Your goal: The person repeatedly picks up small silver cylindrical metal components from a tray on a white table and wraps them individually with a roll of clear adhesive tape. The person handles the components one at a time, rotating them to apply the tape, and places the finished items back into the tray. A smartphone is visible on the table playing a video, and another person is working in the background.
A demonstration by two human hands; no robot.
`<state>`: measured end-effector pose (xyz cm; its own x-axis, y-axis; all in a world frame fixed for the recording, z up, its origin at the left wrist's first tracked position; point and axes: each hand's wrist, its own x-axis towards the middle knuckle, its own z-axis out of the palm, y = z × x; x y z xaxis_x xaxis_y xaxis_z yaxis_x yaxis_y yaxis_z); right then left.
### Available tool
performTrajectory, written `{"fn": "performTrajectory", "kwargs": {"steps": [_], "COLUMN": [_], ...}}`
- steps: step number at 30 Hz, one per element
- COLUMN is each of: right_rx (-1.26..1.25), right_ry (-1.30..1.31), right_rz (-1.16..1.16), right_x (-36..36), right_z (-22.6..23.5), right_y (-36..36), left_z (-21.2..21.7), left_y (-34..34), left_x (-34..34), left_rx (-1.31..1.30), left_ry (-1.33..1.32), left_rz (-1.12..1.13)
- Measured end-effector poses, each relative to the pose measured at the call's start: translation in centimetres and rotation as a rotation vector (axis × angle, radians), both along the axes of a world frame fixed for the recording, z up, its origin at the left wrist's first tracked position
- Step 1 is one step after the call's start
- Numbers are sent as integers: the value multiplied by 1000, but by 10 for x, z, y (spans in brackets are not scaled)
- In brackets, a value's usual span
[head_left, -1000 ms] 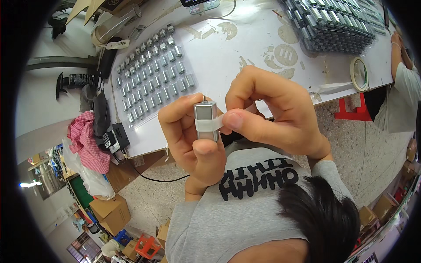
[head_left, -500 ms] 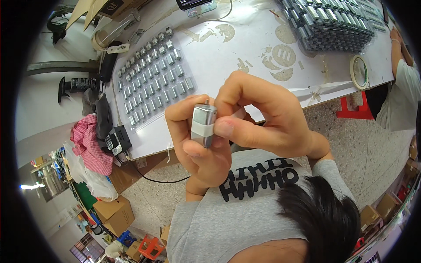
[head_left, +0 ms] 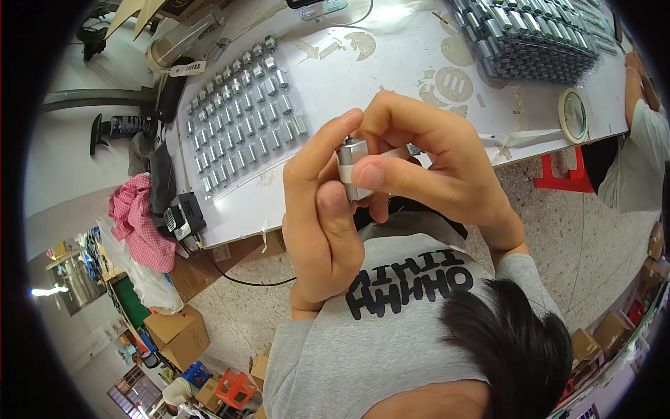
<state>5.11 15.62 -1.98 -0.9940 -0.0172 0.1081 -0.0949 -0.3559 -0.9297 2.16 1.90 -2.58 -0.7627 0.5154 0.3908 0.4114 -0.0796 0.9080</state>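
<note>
Both hands hold one small metal cylinder (head_left: 351,151) with a white tape band around it, raised above the near edge of the white table (head_left: 391,77). My left hand (head_left: 324,216) grips it from below, thumb up against its side and forefinger along its top. My right hand (head_left: 440,167) wraps over it from the right, its thumb pressed flat on the white band. Most of the cylinder is hidden by fingers.
Rows of similar metal cylinders (head_left: 244,112) lie on the table's left part, and a packed stack of them (head_left: 530,42) sits at the top right. A tape roll (head_left: 576,115), a red stool (head_left: 565,174), a pink cloth (head_left: 143,223) and another person's sleeve (head_left: 628,153) are nearby.
The cylinder has been turned between the fingers. My right thumb has slid onto the white band, and my fingers now cover more of the part than before.
</note>
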Motion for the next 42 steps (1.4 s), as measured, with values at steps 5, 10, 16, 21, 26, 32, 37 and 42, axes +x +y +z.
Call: {"fn": "performTrajectory", "kwargs": {"steps": [5,10,16,21,26,32,37,42], "right_rx": [118,175,148,77,26,177,200,164], "right_ry": [97,142,168,160,108,116,155,115], "right_rz": [-11,-4,130,148,92,-78,-132,10], "right_x": [3,5,9,9,13,10,8,11], "right_z": [-8,-5,-4,0,3,3,-6,-4], "right_y": [9,10,24,24,15,11,7,12], "left_z": [4,27,6,3,-7,-8,-9,5], "left_y": [-2,-11,-9,-11,-1,13,-2,2], "left_x": [-11,-11,-12,-4,2,7,-7,7], "left_rx": [-195,-407,12,133,354,108,-220,-102], "left_ry": [425,499,199,-166,-227,-16,316,125], "left_rz": [78,66,17,-63,-119,174,79,59]}}
